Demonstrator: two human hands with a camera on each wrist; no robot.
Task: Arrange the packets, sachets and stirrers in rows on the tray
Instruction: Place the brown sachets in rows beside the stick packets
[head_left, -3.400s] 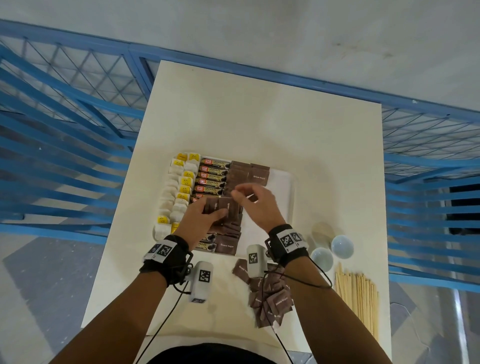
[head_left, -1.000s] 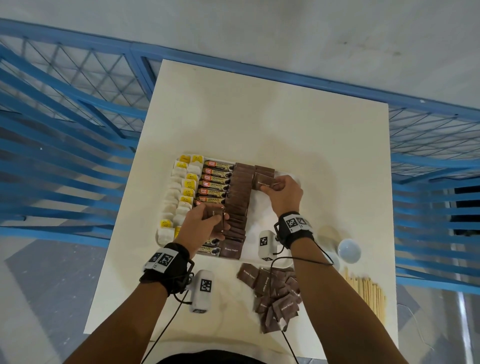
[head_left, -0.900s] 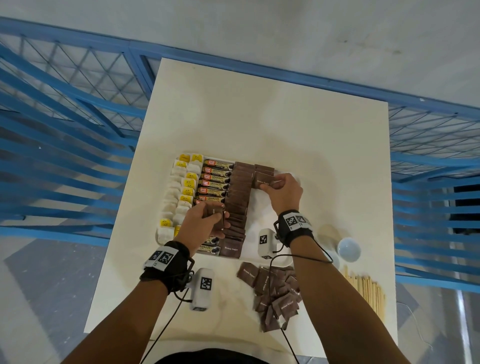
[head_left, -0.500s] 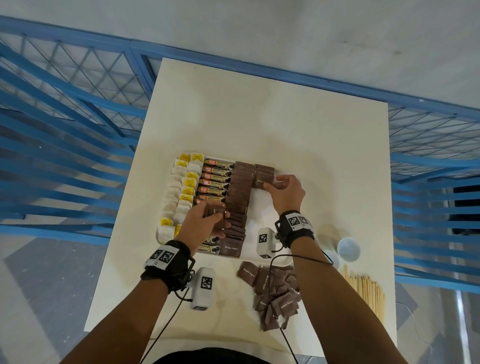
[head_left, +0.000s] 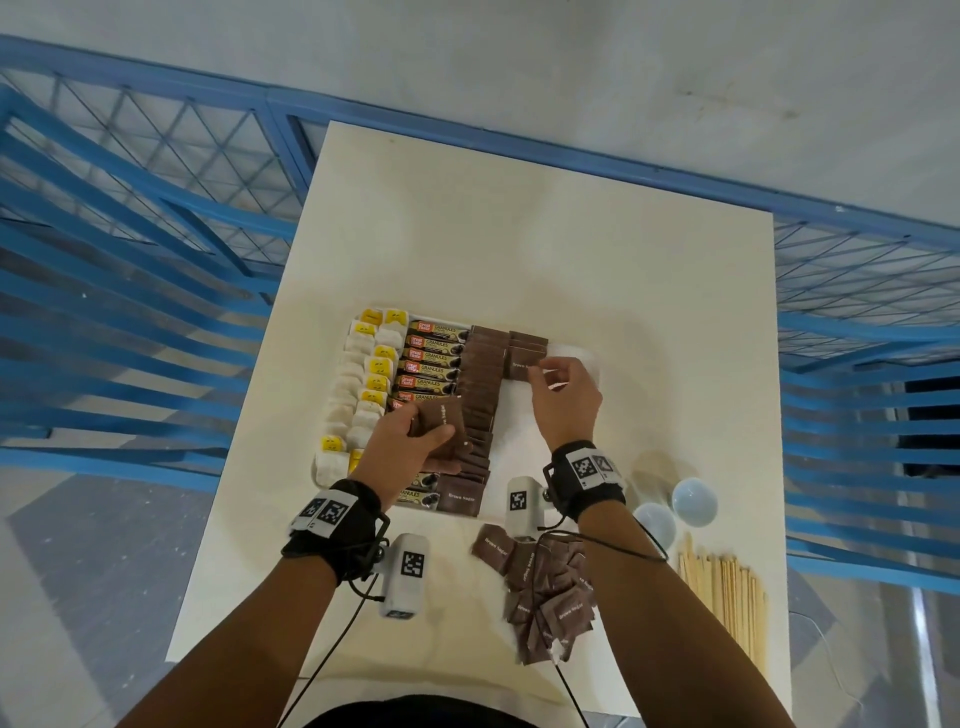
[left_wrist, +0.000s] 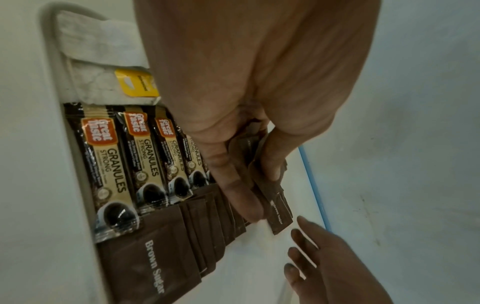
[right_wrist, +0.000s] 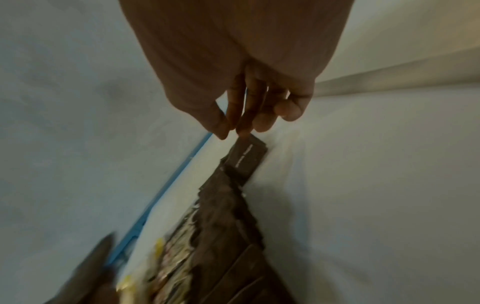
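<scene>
A white tray (head_left: 521, 441) holds rows of tea bags (head_left: 363, 384), coffee granule sticks (head_left: 431, 358) and brown sugar packets (head_left: 480, 395). A second, short row of brown sugar packets (head_left: 522, 358) begins at the tray's far end. My left hand (head_left: 415, 441) grips a small stack of brown sugar packets (head_left: 441, 428) above the coffee sticks (left_wrist: 114, 164); thumb and fingers pinch that stack (left_wrist: 279, 218). My right hand (head_left: 540, 371) hangs over the short row, fingertips (right_wrist: 242, 129) touching the edge of its nearest packet (right_wrist: 246, 156), which lies flat.
A loose pile of brown sugar packets (head_left: 545, 587) lies on the cream table (head_left: 519, 234) near me. Wooden stirrers (head_left: 727, 587) lie at the right front, with two small white bowls (head_left: 693, 501) beside them. Blue railings (head_left: 130, 312) flank the table.
My right hand carried a packet from beside my left hand to the far end of the short row and laid it there. Over the last second both hands barely moved.
</scene>
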